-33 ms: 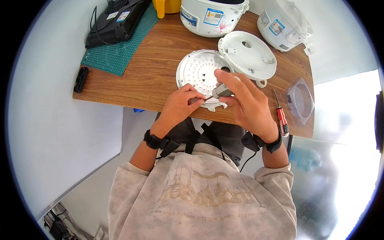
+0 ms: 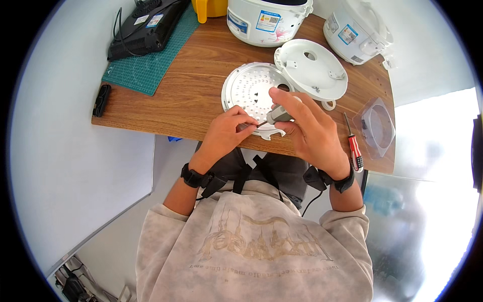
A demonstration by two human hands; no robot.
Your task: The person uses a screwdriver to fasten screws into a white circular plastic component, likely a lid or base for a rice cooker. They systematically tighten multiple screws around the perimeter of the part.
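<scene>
A grey-handled screwdriver (image 2: 279,115) is gripped in my right hand (image 2: 317,132). Its thin dark shaft slants down to the left. My left hand (image 2: 230,130) pinches thumb and fingertips together right at the shaft's tip; whatever sits between them is hidden. Both hands are over the near rim of a round perforated metal plate (image 2: 241,83), silvery, with a few small dark pieces on its middle. Behind it and to the right, a white plastic rice cooker lid (image 2: 314,63) lies with its inner side up, overlapping the plate's edge and holding a few small screws.
A red and black screwdriver (image 2: 355,151) lies right of my right hand, beside a clear plastic container (image 2: 378,128). White rice cookers (image 2: 266,25) stand at the back. At left are a green cutting mat (image 2: 136,75), a black device (image 2: 151,35) with a cable, and a small black object (image 2: 101,100).
</scene>
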